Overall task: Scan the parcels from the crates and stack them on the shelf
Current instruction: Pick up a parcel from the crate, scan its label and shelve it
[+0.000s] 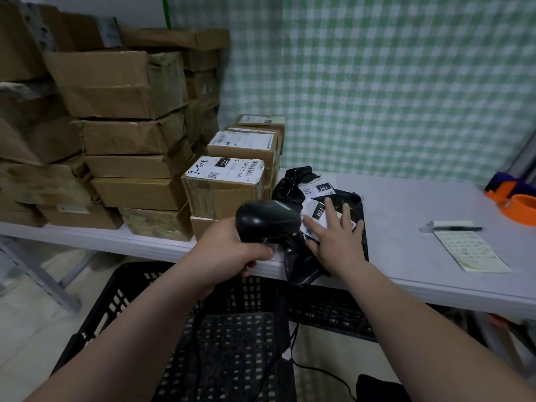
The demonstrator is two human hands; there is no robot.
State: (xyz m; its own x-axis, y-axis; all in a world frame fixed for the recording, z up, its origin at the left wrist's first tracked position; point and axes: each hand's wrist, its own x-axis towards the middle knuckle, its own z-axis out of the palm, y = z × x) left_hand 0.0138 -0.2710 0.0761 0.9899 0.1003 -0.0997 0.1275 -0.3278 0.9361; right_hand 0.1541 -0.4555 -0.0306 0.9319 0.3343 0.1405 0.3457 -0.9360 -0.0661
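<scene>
Nearest the camera, a black perforated crate [237,338] was seen under the front edge of the desk [406,250], with both forearms reaching out over it. A black handheld scanner [266,220] was gripped by the left hand [229,250], whose fingers were curled round the handle. The scanner's head was turned to the right, toward the parcel.

A black plastic-bag parcel [301,268] was lying at the desk's front edge, its lower end drooping over that edge. It was pressed flat by the right hand [336,242], whose fingers were straight and spread. A white label [317,211] marked 15H was touched by the index finger, just beside the scanner's head. The two hands were held close together but apart, with the parcel under the right one and just right of the left one.

A labelled cardboard box [223,187] was stacked just behind the scanner, and larger brown boxes [116,82] were piled to the left. Well to the right on the desk, a pen [458,228], a notepad [470,250] and an orange tape dispenser [519,201] were laid. A green checked cloth [406,82] was hung behind the desk.
</scene>
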